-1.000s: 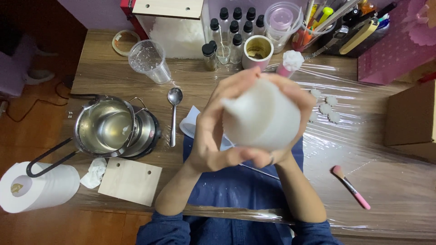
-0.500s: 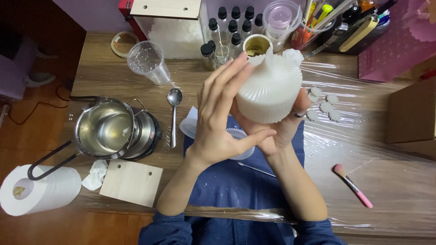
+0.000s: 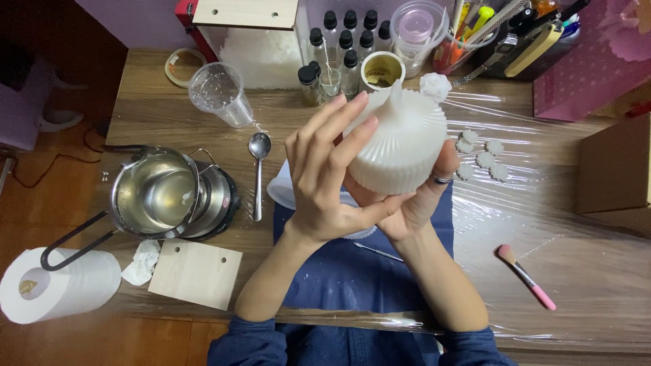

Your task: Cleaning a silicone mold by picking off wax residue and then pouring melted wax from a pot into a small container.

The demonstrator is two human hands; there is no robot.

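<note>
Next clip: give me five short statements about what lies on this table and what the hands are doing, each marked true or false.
1. Both hands hold the ribbed white mould above the table. True.
2. The spoon lies inside the pot. False: it lies on the table beside the pot.
3. The pink brush lies on the table, away from the right hand. True.
4. The left hand grips the plastic cup. False: the cup stands alone.
5. The paper roll lies by the dropper bottles. False: it lies at the near left edge.
</note>
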